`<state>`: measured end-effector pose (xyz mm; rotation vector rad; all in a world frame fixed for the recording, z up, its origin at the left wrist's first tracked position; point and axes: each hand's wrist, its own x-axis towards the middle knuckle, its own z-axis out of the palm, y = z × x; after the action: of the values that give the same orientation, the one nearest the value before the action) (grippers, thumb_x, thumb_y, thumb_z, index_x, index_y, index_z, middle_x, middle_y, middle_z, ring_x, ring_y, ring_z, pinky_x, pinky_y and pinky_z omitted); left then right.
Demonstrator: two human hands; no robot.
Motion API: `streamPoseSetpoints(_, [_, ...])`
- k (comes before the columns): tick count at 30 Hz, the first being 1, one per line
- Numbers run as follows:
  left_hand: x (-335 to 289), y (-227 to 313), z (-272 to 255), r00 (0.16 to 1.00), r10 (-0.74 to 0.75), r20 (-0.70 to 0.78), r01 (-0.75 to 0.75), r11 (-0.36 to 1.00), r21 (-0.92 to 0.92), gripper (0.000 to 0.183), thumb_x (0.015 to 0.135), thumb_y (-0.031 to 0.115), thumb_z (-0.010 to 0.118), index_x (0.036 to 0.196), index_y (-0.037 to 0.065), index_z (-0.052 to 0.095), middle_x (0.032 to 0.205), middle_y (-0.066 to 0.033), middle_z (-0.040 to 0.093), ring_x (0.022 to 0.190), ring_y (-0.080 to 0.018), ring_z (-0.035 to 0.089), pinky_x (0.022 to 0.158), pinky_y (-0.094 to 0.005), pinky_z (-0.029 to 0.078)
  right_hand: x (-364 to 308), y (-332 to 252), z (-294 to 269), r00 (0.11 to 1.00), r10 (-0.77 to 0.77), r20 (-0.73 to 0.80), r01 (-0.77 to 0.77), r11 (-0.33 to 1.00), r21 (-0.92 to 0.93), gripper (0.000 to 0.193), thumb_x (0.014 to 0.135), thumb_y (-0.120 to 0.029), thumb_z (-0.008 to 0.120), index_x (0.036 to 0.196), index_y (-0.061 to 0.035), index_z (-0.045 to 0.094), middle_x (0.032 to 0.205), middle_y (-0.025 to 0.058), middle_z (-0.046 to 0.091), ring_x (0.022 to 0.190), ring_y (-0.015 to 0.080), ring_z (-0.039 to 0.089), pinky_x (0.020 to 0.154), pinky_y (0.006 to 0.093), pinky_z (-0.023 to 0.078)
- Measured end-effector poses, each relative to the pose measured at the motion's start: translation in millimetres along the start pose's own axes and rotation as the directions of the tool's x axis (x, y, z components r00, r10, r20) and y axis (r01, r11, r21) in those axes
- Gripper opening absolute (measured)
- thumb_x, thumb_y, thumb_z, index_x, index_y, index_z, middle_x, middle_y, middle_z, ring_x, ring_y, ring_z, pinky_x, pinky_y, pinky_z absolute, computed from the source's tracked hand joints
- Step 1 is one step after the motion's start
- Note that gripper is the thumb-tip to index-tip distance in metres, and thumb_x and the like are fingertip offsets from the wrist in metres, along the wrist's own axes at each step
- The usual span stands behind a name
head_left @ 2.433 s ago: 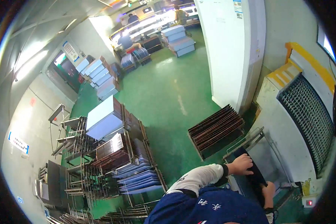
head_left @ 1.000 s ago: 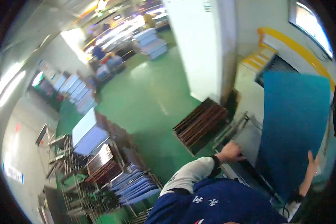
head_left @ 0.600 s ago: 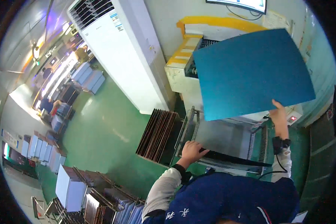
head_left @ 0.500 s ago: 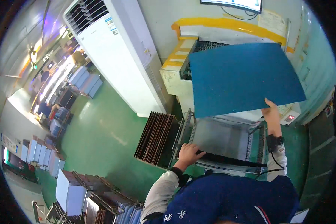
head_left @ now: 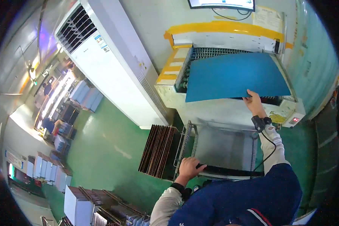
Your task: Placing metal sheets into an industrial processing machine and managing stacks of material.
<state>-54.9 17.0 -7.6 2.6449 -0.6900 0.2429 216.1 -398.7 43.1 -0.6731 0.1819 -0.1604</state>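
Here, brown-edged stack (head_left: pixel 158 151): thin panels standing on edge on the floor, just left of the rack (head_left: pixel 194 146), untouched.
Left hand (head_left: pixel 189 168): closed over the left end of a dark panel's edge, thumb lying along it.
Dark panel (head_left: pixel 229 171): seen almost edge-on at the near side of the rack; likely stiff and thin, best held by its upper edge, though its face is hidden.
Blue sheet (head_left: pixel 233 75): over the rollers (head_left: pixel 211 52) of the pale machine (head_left: pixel 214 112), covering much of them; whether its underside rests on them I cannot tell.
Sheet's handling: probably light for its area, fairly stiff with a slight bow, smooth enough to slide; the even coloured face would likely scratch or mark, so the rim is the place to touch.
Right hand (head_left: pixel 254 104): gripping the sheet's near edge, right of its middle, with a digit on top.
Hold: a single edge pinch probably lets the far corners dip or swing; two opposite edges should steady it better.
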Motion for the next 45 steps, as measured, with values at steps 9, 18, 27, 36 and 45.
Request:
streamPoseSetpoints(9, [1.7,2.4,-0.8,0.999,-0.052,0.013,0.052,0.998,-0.033,0.04,0.085,0.05,0.072,0.084,0.01,0.07,0.088,-0.0045,0.066,0.092,-0.0264,0.065,0.084,-0.0419,0.048,83.7,33.9,-21.8,0.968,-0.19,0.163,0.245,0.851,-0.464,0.009,0.098,-0.011,0.064,0.097,-0.003,0.06,0.097,0.0089,0.063,0.093,0.0244,0.062,0.096,0.0413,0.054])
streamPoseSetpoints(18, [5.7,0.1,0.2,0.992,-0.1,0.08,0.1,0.995,0.005,0.044,0.085,0.055,0.071,0.091,0.012,0.073,0.095,-0.0036,0.07,0.097,-0.0268,0.065,0.092,-0.0419,0.047,112.6,22.4,-8.3,0.976,0.219,-0.016,-0.217,0.956,-0.198,0.024,0.098,-0.025,0.064,0.106,-0.0024,0.062,0.099,0.0145,0.07,0.088,0.0267,0.07,0.08,0.0367,0.06])
streamPoseSetpoints(27, [15.6,-0.7,1.0,1.0,-0.029,0.003,0.029,1.0,-0.011,0.039,0.084,0.05,0.074,0.088,0.01,0.072,0.085,-0.0036,0.065,0.087,-0.0253,0.064,0.082,-0.04,0.048,114.1,13.8,41.1,0.978,0.055,0.199,0.188,0.157,-0.969,0.034,0.097,-0.037,0.06,0.114,-0.0077,0.068,0.111,0.0139,0.071,0.098,0.0316,0.068,0.086,0.0453,0.054])
streamPoseSetpoints(36, [17.5,-3.8,1.6,0.981,-0.117,0.153,0.116,0.993,0.013,0.041,0.087,0.052,0.071,0.096,0.012,0.074,0.093,-0.004,0.07,0.095,-0.0271,0.066,0.089,-0.0417,0.048,95.6,48.7,60.0,0.927,0.069,0.368,0.343,-0.551,-0.761,0.057,0.097,-0.053,0.058,0.149,-0.0303,0.051,0.162,0.0142,0.033,0.149,0.0436,0.026,0.118,0.0623,0.022])
streamPoseSetpoints(45, [26.5,-2.3,0.5,0.975,-0.142,0.17,0.141,0.99,0.015,0.041,0.084,0.052,0.074,0.096,0.012,0.074,0.095,-0.004,0.068,0.096,-0.0272,0.065,0.089,-0.0412,0.048,123.6,35.1,75.9,0.958,0.066,0.28,0.266,-0.569,-0.778,0.061,0.095,-0.056,0.057,0.151,-0.0328,0.048,0.165,0.0124,0.03,0.151,0.0412,0.024,0.12,0.0602,0.02])
